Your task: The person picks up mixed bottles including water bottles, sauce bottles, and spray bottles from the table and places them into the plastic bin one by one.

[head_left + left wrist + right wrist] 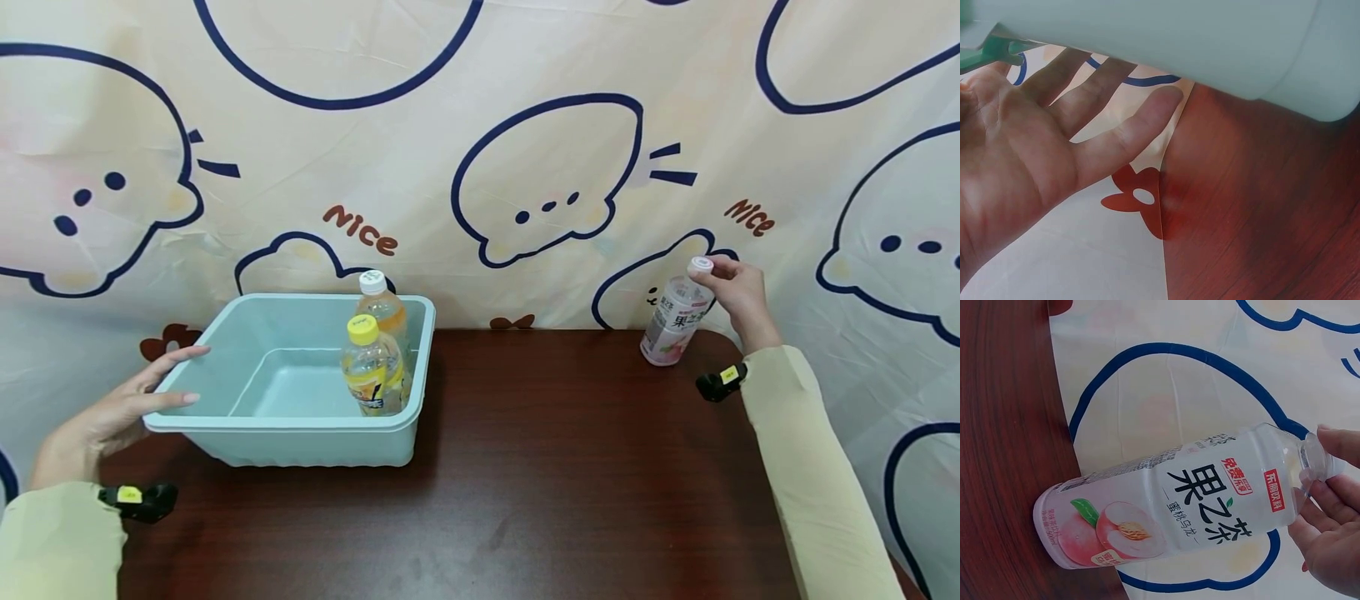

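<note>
A light-blue plastic basin [300, 423] stands at the left of the dark wooden table. My left hand [123, 412] holds its left rim, with the thumb over the edge; in the left wrist view the other fingers [1132, 134] reach out against and behind the basin wall. Inside, at the right side, stand a yellow-capped bottle [372, 371] and a white-capped bottle [393, 312] behind it. Far right, my right hand [738, 296] pinches a clear peach-tea bottle [1160, 500] by its white cap and neck. It leans a little; whether its base touches the table I cannot tell.
The brown table [540, 467] ends at a cream cloth backdrop [420, 167] with blue cartoon outlines, close behind the basin and the peach-tea bottle. Black wrist cameras [722, 383] are strapped to both wrists.
</note>
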Motion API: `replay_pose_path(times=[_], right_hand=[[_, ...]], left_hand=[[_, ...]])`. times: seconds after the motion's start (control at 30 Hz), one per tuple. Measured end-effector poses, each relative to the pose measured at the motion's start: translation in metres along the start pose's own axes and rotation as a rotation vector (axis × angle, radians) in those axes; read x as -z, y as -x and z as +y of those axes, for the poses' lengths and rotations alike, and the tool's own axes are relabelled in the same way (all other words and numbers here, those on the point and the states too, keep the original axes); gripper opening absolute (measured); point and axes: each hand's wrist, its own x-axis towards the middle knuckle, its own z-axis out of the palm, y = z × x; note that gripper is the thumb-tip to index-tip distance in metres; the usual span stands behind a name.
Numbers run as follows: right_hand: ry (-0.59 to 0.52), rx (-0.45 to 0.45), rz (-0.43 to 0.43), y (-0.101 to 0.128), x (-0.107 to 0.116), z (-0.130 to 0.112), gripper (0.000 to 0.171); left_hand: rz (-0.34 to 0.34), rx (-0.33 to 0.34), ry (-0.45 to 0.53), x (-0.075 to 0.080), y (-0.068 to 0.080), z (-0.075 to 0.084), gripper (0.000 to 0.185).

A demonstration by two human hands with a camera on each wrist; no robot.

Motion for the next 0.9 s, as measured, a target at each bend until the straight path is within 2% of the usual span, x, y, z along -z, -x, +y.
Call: replay_pose_path(times=[0.23, 0.53, 0.7, 0.9], right_hand=[[0.002, -0.005, -0.007, 0.003, 0.002, -0.007, 0.069], [-0.018, -0.006, -0.033, 0.007, 0.004, -0.019, 0.071], [-0.023, 0.007, -0.043, 0.009, 0.004, -0.024, 0.073], [-0.018, 0.040, -0.041, 0.011, 0.004, -0.029, 0.076]], left_hand=[[-0.036, -0.024, 0.094, 0.001, 0.001, -0.001, 0.057], [-0.015, -0.016, 0.030, -0.001, 0.002, 0.001, 0.056], [-0.034, -0.041, 0.060, 0.000, 0.002, 0.000, 0.056], [-0.021, -0.016, 0.033, 0.000, 0.001, -0.001, 0.057]])
